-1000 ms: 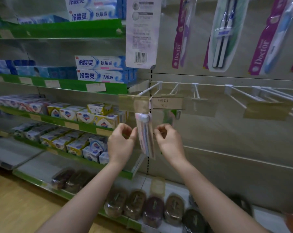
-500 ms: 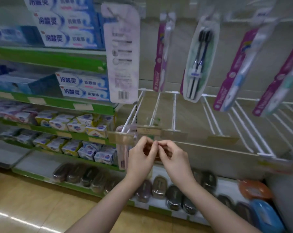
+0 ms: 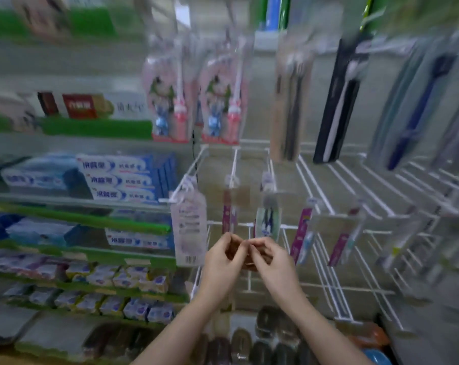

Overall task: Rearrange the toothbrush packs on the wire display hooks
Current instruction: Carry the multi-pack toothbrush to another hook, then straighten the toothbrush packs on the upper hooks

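Both hands are raised in front of the wire display hooks (image 3: 318, 185), fingertips nearly meeting. The left hand (image 3: 223, 262) and the right hand (image 3: 270, 259) each have the fingers curled inward toward one another, and something small and brownish shows between them, but the picture is smeared with motion and I cannot tell whether either grip actually has hold of it or what it is.

The toothbrush packs hang just above and beyond the hands, long axes running straight down from the hook tips. Directly over the left hand is a slim purple pack (image 3: 227, 217); over the gap between the hands and toward the right one is a green-tinted pack (image 3: 267, 222). To the left hangs a wide white card pack (image 3: 188, 227) (its barcode faces us), beside the left wrist. Further right, two more purple packs (image 3: 302, 235) hang apart from the hands.

My guess is that the next reach goes upward and a little forward: the right hand is nearer the green-tinted pack, the left nearer the slim purple one. Either pack would have to slide outward along its hook, toward the person, to come free.
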`<state>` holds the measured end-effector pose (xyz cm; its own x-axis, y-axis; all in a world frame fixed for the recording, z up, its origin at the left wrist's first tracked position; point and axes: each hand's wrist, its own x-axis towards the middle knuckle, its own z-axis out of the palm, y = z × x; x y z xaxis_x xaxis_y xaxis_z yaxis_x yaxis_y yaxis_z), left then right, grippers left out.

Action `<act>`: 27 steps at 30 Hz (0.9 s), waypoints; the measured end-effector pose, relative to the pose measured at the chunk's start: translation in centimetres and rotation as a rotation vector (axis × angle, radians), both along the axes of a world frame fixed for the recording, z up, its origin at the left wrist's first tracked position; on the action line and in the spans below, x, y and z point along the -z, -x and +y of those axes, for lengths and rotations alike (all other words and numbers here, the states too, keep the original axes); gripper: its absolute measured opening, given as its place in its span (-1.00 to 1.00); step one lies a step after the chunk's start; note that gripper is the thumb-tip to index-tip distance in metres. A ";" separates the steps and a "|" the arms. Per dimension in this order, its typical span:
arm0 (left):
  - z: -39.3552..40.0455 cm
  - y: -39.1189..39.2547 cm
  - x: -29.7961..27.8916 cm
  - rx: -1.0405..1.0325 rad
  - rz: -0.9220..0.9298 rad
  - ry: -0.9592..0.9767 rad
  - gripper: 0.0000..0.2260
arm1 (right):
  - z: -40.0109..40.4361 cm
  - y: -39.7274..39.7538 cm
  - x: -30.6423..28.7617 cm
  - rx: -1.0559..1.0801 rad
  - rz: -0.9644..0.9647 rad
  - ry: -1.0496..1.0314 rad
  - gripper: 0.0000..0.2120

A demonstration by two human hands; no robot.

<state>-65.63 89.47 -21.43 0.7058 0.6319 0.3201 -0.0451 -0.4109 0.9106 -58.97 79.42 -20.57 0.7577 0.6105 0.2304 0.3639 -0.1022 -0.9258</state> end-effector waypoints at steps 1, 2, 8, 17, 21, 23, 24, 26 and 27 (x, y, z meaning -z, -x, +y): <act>0.2 -0.3 -1.9 0.008 -0.010 -0.009 -0.90 | 0.0 -0.1 -2.0 0.005 0.003 -0.033 -0.82; 0.2 -0.5 -3.7 0.010 -0.022 -0.022 -0.90 | 0.0 -0.1 -3.7 0.007 0.012 -0.071 -0.83; 0.3 -1.4 -10.7 0.025 -0.115 -0.074 -0.85 | 0.2 -0.5 -10.2 0.033 -0.009 -0.192 -0.86; -1.0 -3.2 -15.3 0.071 -0.144 0.052 -0.90 | -1.6 -1.8 -14.7 -0.002 0.029 -0.279 -0.91; -1.9 -5.4 -17.0 0.126 -0.095 0.164 -0.96 | -2.7 -5.1 -15.7 0.045 0.048 -0.254 -0.92; -2.0 -7.1 -17.8 0.093 -0.044 0.169 -0.93 | -3.0 -7.2 -16.2 0.088 0.043 -0.211 -0.92; -2.0 -8.1 -18.3 0.071 -0.022 0.165 -0.88 | -3.2 -8.3 -16.5 0.102 0.042 -0.185 -0.92; -1.9 -9.9 -19.7 0.031 -0.001 0.166 -0.74 | -3.7 -10.4 -17.3 0.125 0.036 -0.156 -0.91; -1.7 -10.6 -20.4 0.011 0.014 0.159 -0.63 | -3.8 -11.3 -17.7 0.138 0.022 -0.156 -0.91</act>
<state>-55.06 87.75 -1.00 0.7165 0.6661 0.2071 -0.0358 -0.2613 0.9646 -47.64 75.66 -2.87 0.8376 0.4588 0.2965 0.3357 -0.0042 -0.9420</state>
